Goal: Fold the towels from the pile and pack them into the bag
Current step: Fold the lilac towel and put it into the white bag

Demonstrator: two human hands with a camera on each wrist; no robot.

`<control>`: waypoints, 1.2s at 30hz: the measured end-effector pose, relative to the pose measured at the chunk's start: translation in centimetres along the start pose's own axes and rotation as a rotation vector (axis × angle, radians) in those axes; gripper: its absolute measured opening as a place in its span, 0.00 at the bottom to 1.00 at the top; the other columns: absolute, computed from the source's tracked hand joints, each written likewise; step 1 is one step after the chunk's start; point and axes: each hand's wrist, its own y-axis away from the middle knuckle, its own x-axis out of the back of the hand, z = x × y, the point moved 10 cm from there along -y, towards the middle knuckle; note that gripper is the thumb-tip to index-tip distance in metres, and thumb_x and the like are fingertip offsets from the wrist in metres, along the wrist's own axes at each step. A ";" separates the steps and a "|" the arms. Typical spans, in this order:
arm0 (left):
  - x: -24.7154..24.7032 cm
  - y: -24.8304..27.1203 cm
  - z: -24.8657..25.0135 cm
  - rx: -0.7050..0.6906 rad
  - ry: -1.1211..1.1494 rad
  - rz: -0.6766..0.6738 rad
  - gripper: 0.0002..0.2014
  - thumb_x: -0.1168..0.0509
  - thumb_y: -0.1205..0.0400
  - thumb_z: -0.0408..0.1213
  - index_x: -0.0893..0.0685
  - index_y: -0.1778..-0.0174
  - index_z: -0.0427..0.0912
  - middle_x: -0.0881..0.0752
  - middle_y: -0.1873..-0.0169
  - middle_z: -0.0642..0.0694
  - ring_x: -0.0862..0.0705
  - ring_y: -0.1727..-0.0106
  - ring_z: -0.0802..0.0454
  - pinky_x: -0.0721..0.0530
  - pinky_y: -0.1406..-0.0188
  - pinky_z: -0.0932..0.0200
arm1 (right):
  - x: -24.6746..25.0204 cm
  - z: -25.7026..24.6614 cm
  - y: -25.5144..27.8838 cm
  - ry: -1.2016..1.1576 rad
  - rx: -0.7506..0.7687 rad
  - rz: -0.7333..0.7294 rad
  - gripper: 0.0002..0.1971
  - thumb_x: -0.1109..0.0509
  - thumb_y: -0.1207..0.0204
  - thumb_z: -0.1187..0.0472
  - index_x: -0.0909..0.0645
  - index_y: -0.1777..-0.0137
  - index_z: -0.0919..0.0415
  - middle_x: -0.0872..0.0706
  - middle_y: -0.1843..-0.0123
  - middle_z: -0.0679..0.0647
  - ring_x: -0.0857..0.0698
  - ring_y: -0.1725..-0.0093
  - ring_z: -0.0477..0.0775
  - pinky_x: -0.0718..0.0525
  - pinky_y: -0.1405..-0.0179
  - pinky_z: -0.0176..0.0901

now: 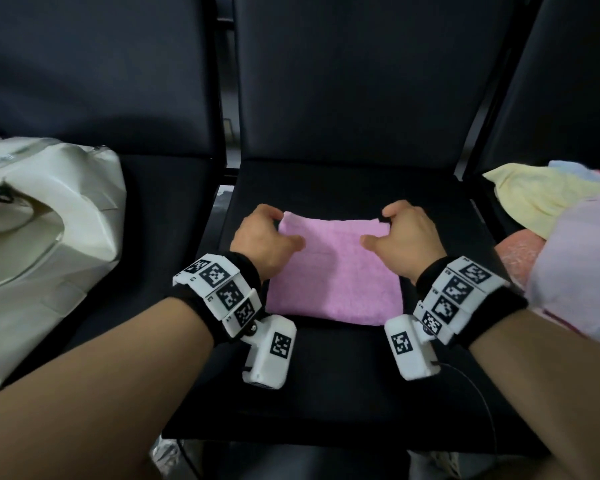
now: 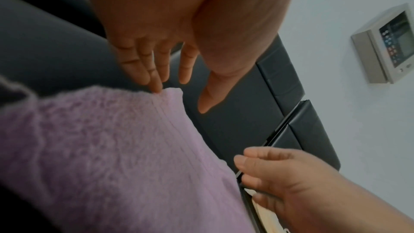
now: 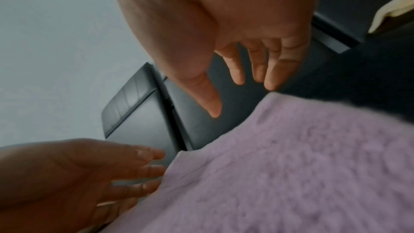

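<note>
Head view: both hands, left (image 1: 264,242) and right (image 1: 409,237), are hovering with fingers loosely spread over towel (image 1: 336,271); bag (image 1: 49,220) is sitting left of it, pile (image 1: 551,216) right.

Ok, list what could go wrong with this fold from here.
Both the left hand and right hand only touch the far corners of the pink towel with fingertips, so the corners may slip and skew. The white bag sits one seat over; carrying may loosen the fold.

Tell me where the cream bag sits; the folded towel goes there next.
In the head view, the cream fabric bag rests on the dark chair seat at the person's left, beside the middle seat holding the pink terry towel.
</note>
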 end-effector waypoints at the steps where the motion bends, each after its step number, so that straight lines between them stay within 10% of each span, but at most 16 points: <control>1: -0.1 0.2 -0.1 0.005 -0.017 -0.009 0.28 0.22 0.23 0.40 0.22 0.28 0.45 0.18 0.42 0.51 0.18 0.42 0.51 0.16 0.42 0.53 | 0.2 -0.6 0.3 0.028 0.033 0.014 0.29 0.21 0.25 0.54 0.25 0.27 0.60 0.23 0.31 0.58 0.18 0.36 0.59 0.18 0.41 0.47; 5: -0.1 1.1 0.2 -0.031 -0.131 -0.034 0.26 0.20 0.26 0.43 0.18 0.32 0.52 0.20 0.29 0.47 0.18 0.34 0.49 0.19 0.46 0.56 | -0.3 -2.4 2.0 0.099 0.162 -0.033 0.27 0.21 0.25 0.51 0.22 0.28 0.56 0.23 0.28 0.56 0.21 0.31 0.58 0.19 0.34 0.48; 11: -2.5 5.1 3.6 -0.236 -0.384 -0.199 0.18 0.22 0.24 0.45 0.13 0.39 0.56 0.18 0.47 0.58 0.17 0.38 0.54 0.24 0.45 0.64 | -1.7 -3.4 4.7 0.169 0.263 -0.226 0.17 0.20 0.27 0.49 0.14 0.42 0.55 0.12 0.45 0.48 0.14 0.43 0.53 0.15 0.41 0.50; 19: -5.7 7.9 3.1 -0.373 -0.861 -0.347 0.26 0.25 0.24 0.45 0.21 0.30 0.57 0.23 0.32 0.49 0.24 0.30 0.44 0.25 0.34 0.50 | -3.6 -3.3 8.4 0.291 0.363 -0.423 0.20 0.18 0.33 0.52 0.13 0.41 0.52 0.14 0.43 0.47 0.16 0.44 0.52 0.15 0.44 0.48; 36: -2.9 6.6 3.7 -0.323 -0.552 -0.279 0.07 0.38 0.18 0.40 0.16 0.48 0.53 0.17 0.57 0.50 0.19 0.48 0.43 0.26 0.53 0.55 | -2.6 -3.2 7.8 0.235 0.355 -0.276 0.08 0.31 0.24 0.62 0.20 0.48 0.50 0.13 0.53 0.48 0.15 0.50 0.57 0.18 0.54 0.47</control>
